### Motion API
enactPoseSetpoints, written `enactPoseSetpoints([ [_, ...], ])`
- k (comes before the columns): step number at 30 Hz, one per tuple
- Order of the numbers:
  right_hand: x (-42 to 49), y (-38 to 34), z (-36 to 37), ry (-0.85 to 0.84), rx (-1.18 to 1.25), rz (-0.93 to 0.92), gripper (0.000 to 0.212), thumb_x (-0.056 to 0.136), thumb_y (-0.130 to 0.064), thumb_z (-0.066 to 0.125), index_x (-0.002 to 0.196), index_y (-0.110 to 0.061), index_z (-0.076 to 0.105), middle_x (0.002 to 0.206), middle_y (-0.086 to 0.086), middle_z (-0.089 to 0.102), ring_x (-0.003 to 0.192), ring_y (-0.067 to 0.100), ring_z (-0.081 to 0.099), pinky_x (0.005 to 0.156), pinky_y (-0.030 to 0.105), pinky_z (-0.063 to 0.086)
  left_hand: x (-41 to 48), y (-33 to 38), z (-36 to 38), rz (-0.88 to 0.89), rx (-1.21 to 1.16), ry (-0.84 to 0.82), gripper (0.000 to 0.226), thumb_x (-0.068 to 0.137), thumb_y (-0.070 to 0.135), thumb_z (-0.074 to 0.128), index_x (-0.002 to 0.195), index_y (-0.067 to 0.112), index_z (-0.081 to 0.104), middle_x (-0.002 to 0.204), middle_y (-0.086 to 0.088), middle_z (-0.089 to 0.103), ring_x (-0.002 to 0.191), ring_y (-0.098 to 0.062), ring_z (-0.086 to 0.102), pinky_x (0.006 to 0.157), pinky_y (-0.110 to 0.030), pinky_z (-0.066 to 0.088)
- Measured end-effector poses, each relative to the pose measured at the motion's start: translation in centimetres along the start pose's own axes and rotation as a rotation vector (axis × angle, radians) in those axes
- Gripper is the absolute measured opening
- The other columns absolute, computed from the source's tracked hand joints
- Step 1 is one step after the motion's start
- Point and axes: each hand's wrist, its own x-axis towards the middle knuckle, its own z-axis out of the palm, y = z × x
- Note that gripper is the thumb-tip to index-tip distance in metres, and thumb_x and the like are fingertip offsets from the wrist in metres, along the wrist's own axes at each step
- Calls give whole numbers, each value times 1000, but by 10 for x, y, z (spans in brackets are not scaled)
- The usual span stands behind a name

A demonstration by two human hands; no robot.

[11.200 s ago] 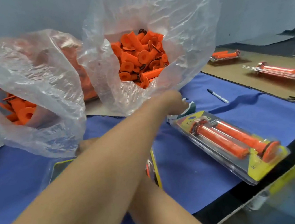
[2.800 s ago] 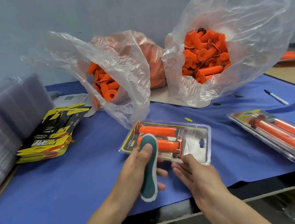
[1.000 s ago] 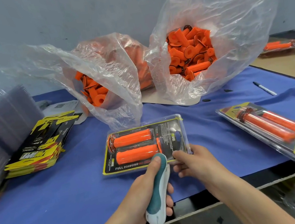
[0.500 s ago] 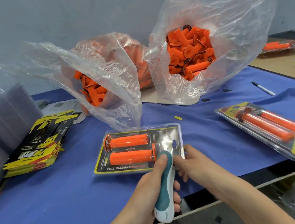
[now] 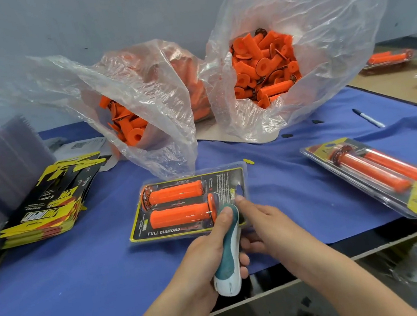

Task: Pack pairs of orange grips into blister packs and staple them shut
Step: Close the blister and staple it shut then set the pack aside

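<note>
1. Well to the left of the blister pack point(image 5: 189, 203) lies a stack of yellow-and-black backing cards point(image 5: 50, 204); they play no part in this step.
2. Behind the blister pack, just touching its far edge, sags an open clear bag of loose orange grips point(image 5: 128, 126). It is best kept off the pack so no film gets caught in a staple.
3. The blister pack lies flat on the blue cloth point(image 5: 84, 277) with two orange grips point(image 5: 179, 204) seated side by side in it, printed card facing up.
4. The left hand point(image 5: 205, 254) is wrapped round a teal-and-white stapler point(image 5: 228, 248), thumb along the top. The stapler's nose sits on the pack's near right corner.
5. The step in hand looks like stapling that right end shut. The mouth should bite only the flat rim beyond the grips' flanges, with both layers lined up, then be squeezed firmly in one go.
6. The right hand point(image 5: 268, 227) holds the pack's right end, index finger laid on top and the other fingers curled at the near corner. That index tip sits just beside the stapler's nose and should stay outside its mouth.
7. Well to the right of the pack lies another filled blister pack point(image 5: 381, 173).
</note>
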Motion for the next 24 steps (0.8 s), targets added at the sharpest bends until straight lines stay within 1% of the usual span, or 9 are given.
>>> enactPoseSetpoints([
  [2, -6, -3, 7, -113, 199, 129, 52, 89, -56, 62, 94, -4, 61, 71, 13, 44, 50, 22, 48, 51, 33, 48, 1, 1, -1, 0, -2, -16, 57, 72, 67, 69, 73, 11, 78, 70, -16, 64, 51, -24, 58, 50, -28, 50],
  [5, -4, -5, 13, -131, 326, 175, 49, 86, -50, 67, 102, -4, 62, 87, 14, 43, 67, 32, 47, 60, 39, 45, 2, 2, -2, 2, 14, -8, 57, 68, 69, 71, 74, 12, 78, 71, -15, 65, 54, -24, 59, 53, -28, 51],
  [6, -3, -5, 14, -114, 330, 173, 48, 86, -49, 67, 102, -4, 61, 85, 14, 43, 66, 32, 47, 60, 39, 45, 2, 2, -2, 2, 15, -3, 57, 68, 69, 71, 73, 13, 78, 72, -15, 65, 54, -24, 58, 53, -29, 51],
  [9, 2, -3, 16, -53, 269, 161, 44, 86, -46, 65, 95, -4, 57, 64, 11, 38, 46, 23, 40, 45, 31, 42, 4, 2, -1, -1, -7, 6, 53, 72, 65, 70, 69, 13, 78, 72, -14, 67, 52, -21, 58, 50, -28, 50],
  [11, 5, -1, 15, -28, 244, 157, 44, 85, -47, 65, 91, -4, 57, 61, 10, 38, 44, 21, 39, 43, 30, 40, 4, 2, 0, 7, -21, 18, 50, 74, 62, 69, 66, 13, 78, 70, -11, 68, 50, -18, 58, 47, -27, 50],
  [15, 6, -3, 13, -56, 253, 155, 44, 89, -47, 65, 87, -3, 63, 62, 12, 49, 45, 20, 46, 45, 29, 43, 3, 6, 2, -17, -77, -2, 49, 76, 59, 70, 72, 10, 78, 71, -12, 65, 50, -20, 57, 47, -27, 50],
  [19, 7, -3, 10, 6, 230, 152, 44, 97, -47, 53, 80, -9, 67, 58, 7, 56, 47, 20, 51, 51, 30, 50, -1, 13, 2, -71, -103, -59, 55, 80, 62, 68, 82, 8, 75, 72, -12, 62, 52, -21, 56, 47, -27, 49],
  [22, 7, -1, 11, 35, 166, 152, 39, 101, -38, 47, 91, -9, 71, 74, 9, 73, 58, 22, 66, 60, 31, 56, -7, 12, -5, -82, 8, -39, 62, 80, 65, 64, 88, 4, 70, 72, -13, 62, 51, -22, 57, 47, -28, 49],
  [24, 7, -1, 11, 17, 161, 146, 38, 102, -36, 44, 96, -10, 72, 85, 11, 76, 72, 24, 74, 61, 30, 58, -16, 12, -17, -127, 89, -74, 65, 77, 69, 66, 88, 4, 67, 72, -13, 62, 52, -23, 56, 47, -28, 48],
])
